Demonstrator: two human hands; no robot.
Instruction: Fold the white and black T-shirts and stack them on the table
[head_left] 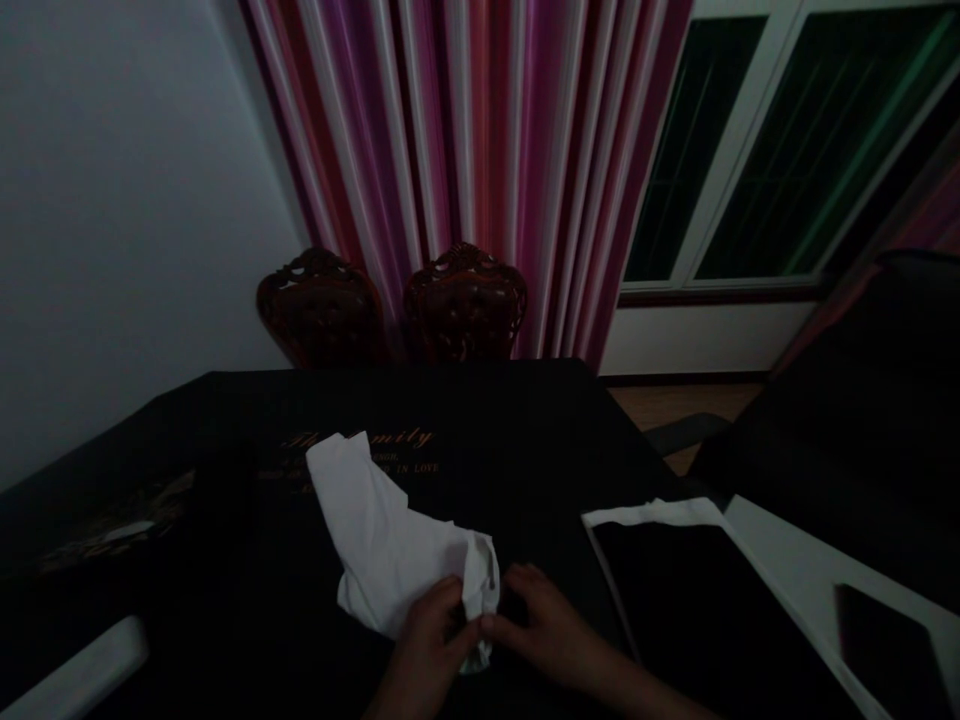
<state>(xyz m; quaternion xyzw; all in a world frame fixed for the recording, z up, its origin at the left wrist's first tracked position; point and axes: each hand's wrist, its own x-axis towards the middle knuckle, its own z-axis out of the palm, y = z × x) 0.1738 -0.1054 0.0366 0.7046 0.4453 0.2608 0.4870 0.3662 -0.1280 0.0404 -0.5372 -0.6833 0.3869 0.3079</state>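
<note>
A creased white cloth point(382, 550), perhaps a garment, lies on the black-covered table point(510, 440) in the head view. Its bunched right end is raised, and an opening in the folds shows there. My left hand point(431, 640) is closed on the near side of that end, thumb against the fabric. From the right, my right hand point(551, 625) pinches the same edge, its thumb meeting my left thumb. The fingertips are partly hidden by the folds and the dim light.
A black panel with a white border point(697, 590) lies to the right, beside a white surface bearing a dark flat object point(889, 645). A white bar-shaped object point(82, 670) is at lower left. Two carved chairs point(465, 305) stand beyond the table, before a striped curtain point(487, 150).
</note>
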